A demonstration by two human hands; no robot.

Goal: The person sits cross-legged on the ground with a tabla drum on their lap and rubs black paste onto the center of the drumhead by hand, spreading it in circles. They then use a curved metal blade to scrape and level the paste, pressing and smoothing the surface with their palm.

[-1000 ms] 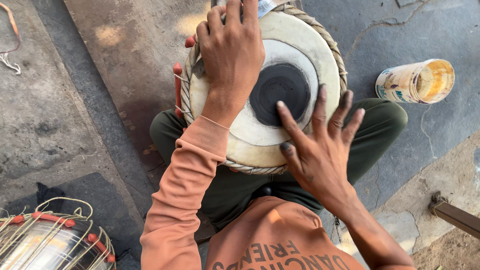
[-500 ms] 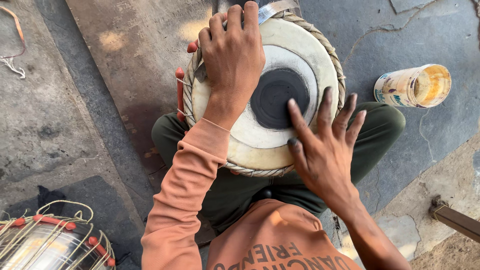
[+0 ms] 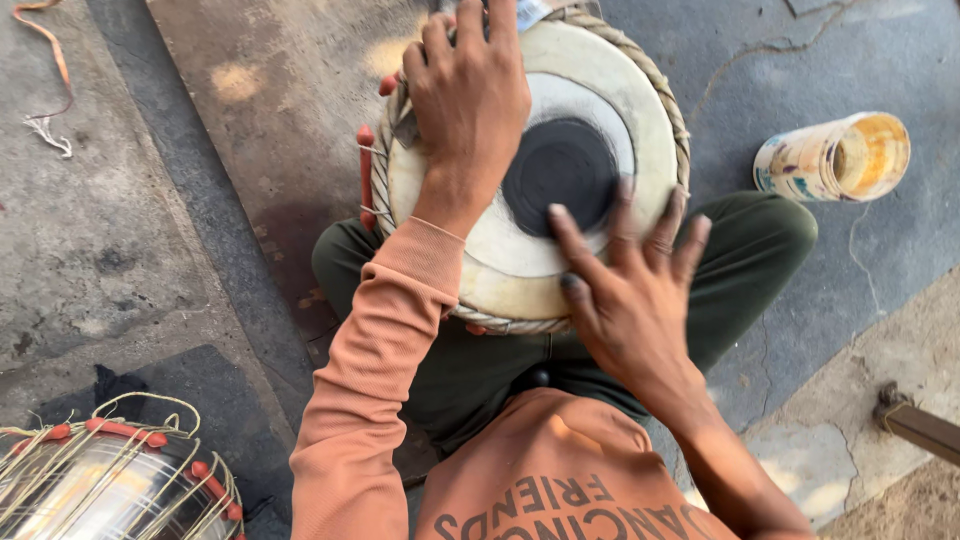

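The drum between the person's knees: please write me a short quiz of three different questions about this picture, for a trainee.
1. True or false: the left hand lies over the far rim of the tabla drum.
2. Which part of the drum head do the fingertips of the right hand reach? A) the black centre patch B) the braided rim only C) no part
3. What lies on its side on the ground to the right of the drum?

Key:
1. True.
2. A, they touch or hover at its near edge; contact cannot be told.
3. A printed can, its open end facing right.
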